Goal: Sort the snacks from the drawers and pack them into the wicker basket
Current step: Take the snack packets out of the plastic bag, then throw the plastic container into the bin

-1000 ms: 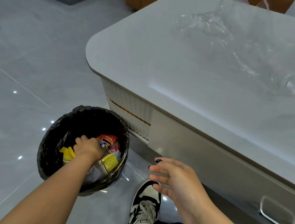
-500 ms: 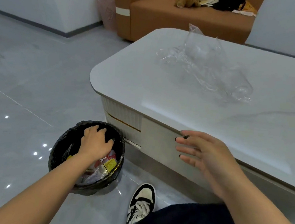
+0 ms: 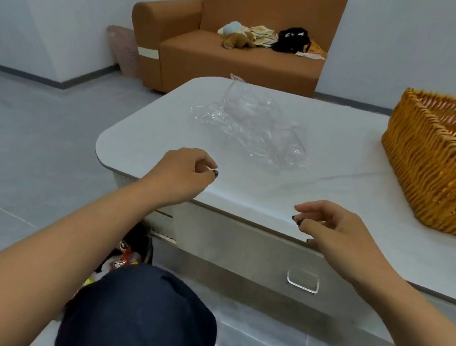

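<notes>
Both hands hover empty over the near edge of the smooth, round-cornered white table [image 3: 144, 145]: the left hand [image 3: 183, 173] loosely curled, the right hand [image 3: 329, 225] relaxed with fingers bent. The coarse woven wicker basket [image 3: 433, 175] sits at the table's right. Crinkled clear plastic wrap [image 3: 255, 127] lies mid-table. The drawer [image 3: 240, 249] below is closed.

Walls: plain pale, dark skirting | Floor [image 3: 28, 154]: glossy grey tiles, light spots reflected | Table [image 3: 151, 134]: white top, rounded corner, drawer front below | Sofa [image 3: 235, 58]: tan, against far wall, soft toy and black bag on seat | Pink basket [image 3: 122, 50]: beside sofa arm, possibly a laundry bin
</notes>
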Demonstrator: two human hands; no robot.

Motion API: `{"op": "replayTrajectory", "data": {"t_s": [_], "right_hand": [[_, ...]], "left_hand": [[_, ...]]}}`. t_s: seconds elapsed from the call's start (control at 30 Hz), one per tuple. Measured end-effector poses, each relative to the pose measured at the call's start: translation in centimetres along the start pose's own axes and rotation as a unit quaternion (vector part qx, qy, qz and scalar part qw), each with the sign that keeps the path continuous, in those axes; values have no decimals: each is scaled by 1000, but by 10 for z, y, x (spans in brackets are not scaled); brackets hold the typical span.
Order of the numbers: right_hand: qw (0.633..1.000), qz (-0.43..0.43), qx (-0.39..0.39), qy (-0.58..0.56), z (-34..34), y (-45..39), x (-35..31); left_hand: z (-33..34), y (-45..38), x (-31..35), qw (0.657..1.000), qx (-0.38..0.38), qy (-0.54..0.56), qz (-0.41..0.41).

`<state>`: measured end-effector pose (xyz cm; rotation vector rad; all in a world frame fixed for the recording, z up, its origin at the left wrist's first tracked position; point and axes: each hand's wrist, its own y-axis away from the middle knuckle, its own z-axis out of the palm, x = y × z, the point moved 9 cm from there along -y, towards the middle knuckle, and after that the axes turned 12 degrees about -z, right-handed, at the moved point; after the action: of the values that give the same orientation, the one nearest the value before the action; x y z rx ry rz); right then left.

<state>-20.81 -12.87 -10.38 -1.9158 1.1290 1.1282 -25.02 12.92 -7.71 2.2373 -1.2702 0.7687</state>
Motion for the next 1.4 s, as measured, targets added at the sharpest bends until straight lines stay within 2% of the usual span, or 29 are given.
{"op": "replayTrajectory", "data": {"t_s": [0.1,0.2,0.27,0.4,0.53,0.63,0.83,0.97,1.07,1.2,1.3,1.4], "right_hand": [[986,-66,-5,151,-19,13,10],[956,-98,-22,276,-21,26,33],[934,-111,-43,336,-11,32,46],[903,-123,-107,397,22,40,71],[895,-100,-121,418,19,38,90],[891,-67,-137,427,10,35,101],[879,-18,-235,414,27,43,128],[868,-22,-262,421,34,48,124],[873,-83,-238,416,31,44,88],[910,-141,-140,364,-13,30,35],[915,-115,-93,375,-48,14,35],[913,-67,-81,393,-60,-2,46]], "left_hand": [[28,13,34,998,-50,16,23],[75,33,50,995,-87,11,52],[105,45,44,992,-106,-26,65],[138,55,27,974,-132,-164,82],[137,45,40,979,-102,-145,104],[145,41,46,974,-108,-162,117],[160,43,53,963,-107,-199,144],[158,44,51,963,-101,-202,149],[155,46,51,962,-97,-201,157],[142,40,61,969,-84,-170,156],[128,19,77,987,-54,-71,135],[118,-12,96,995,-4,1,102]]}}
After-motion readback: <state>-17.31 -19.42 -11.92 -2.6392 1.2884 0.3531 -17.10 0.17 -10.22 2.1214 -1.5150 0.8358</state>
